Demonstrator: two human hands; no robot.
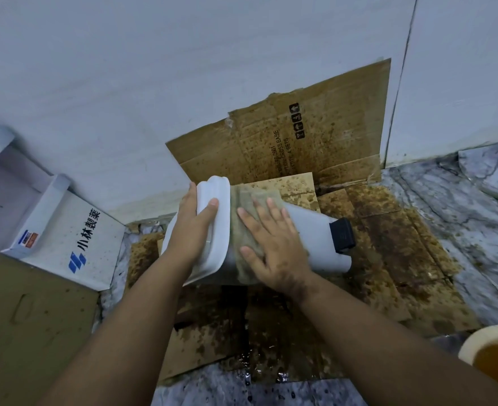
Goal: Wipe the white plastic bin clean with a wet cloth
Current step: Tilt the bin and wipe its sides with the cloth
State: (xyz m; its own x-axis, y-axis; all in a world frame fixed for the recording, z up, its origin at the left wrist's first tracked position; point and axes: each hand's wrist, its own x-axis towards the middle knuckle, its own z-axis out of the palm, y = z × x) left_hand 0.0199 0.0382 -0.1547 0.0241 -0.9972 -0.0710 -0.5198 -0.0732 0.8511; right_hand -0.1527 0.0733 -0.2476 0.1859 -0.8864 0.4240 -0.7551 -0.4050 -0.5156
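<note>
The white plastic bin [315, 238] lies tilted on its side over stained cardboard, its rimmed top end toward the left and a black pedal [342, 234] at its right end. My left hand [193, 224] grips the bin's rim, thumb over the outer face and fingers behind it. A damp, greenish-brown cloth [243, 206] is draped over the bin's body just right of the rim. My right hand [274, 244] presses flat on that cloth with fingers spread and straight.
Wet, stained cardboard [388, 259] covers the floor under the bin, and another sheet [315, 133] leans on the wall behind. A white printed box [66, 232] sits at the left. A cream bucket [494, 353] with brownish water stands at the lower right. Water pools on the marbled floor [241, 379].
</note>
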